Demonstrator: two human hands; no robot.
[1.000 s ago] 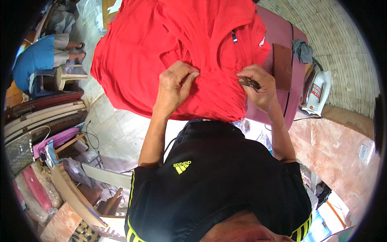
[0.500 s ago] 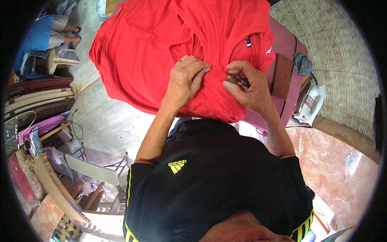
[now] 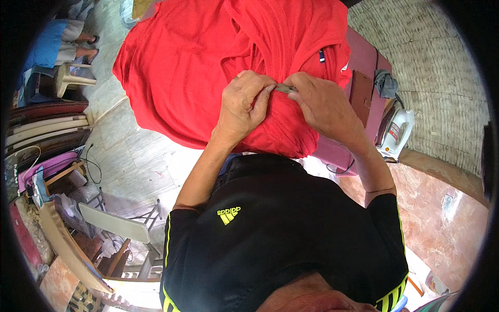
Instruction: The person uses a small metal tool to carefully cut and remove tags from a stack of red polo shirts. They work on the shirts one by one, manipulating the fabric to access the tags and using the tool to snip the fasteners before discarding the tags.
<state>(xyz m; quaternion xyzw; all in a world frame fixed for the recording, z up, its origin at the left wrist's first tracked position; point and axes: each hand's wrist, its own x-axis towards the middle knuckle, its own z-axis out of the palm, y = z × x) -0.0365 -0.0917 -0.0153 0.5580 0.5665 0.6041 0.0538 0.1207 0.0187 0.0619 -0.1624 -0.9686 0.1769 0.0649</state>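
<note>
A large red garment (image 3: 187,67) of soft cloth lies bunched and draped before me, with a small dark-and-white tag at its right side. Above its near part, my left hand (image 3: 247,101) has thumb and forefinger pinched together; what is between them is too small to make out. My right hand (image 3: 325,104) is closed around small dark metal thread snips (image 3: 284,88). Their blades point left and reach the left fingertips. The handles are mostly hidden in the right palm.
Under the garment is a mauve padded surface (image 3: 364,52). On its right are a brown box (image 3: 361,99), a grey cloth (image 3: 385,83) and a white iron (image 3: 399,132). At left stand a plastic stool (image 3: 74,78), stacked boards (image 3: 49,125) and another person's legs (image 3: 73,44).
My right hand has moved left and turned over, bringing the snips to my left fingertips. The fingers have closed further around them. My left hand stays nearly in place.
</note>
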